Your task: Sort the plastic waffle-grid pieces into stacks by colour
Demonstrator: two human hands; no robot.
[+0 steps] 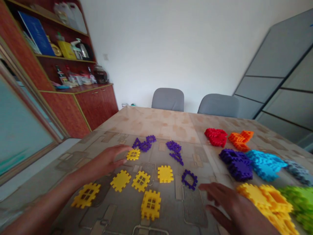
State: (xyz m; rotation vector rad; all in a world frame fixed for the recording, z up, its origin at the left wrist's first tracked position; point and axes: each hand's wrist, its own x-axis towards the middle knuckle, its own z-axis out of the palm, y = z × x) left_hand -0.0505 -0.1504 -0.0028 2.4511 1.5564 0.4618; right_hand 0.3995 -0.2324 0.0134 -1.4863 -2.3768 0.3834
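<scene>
My left hand (pixel 113 157) reaches over the table with thumb and fingers apart, its fingertips at the left edge of a small yellow window tile (pixel 137 154). Whether they press on it I cannot tell. My right hand (pixel 223 199) hovers with fingers spread, holding nothing, close to a purple square frame tile (pixel 189 179). Between the hands lie a plain yellow tile (pixel 121 180), a yellow window tile (pixel 141 181), another plain yellow tile (pixel 165 174) and a nearer yellow window piece (pixel 151 204). Purple pieces (pixel 145 146) and a purple triangle (pixel 177 158) lie farther back.
Piles of interlocking tiles stand at the right: red (pixel 216 137), orange (pixel 241 139), purple (pixel 237 164), light blue (pixel 265 163), grey (pixel 297 171), yellow (pixel 267 204) and green (pixel 299 204). Two grey chairs (pixel 168 98) stand behind the table. A wooden cabinet (pixel 97 101) is at the left.
</scene>
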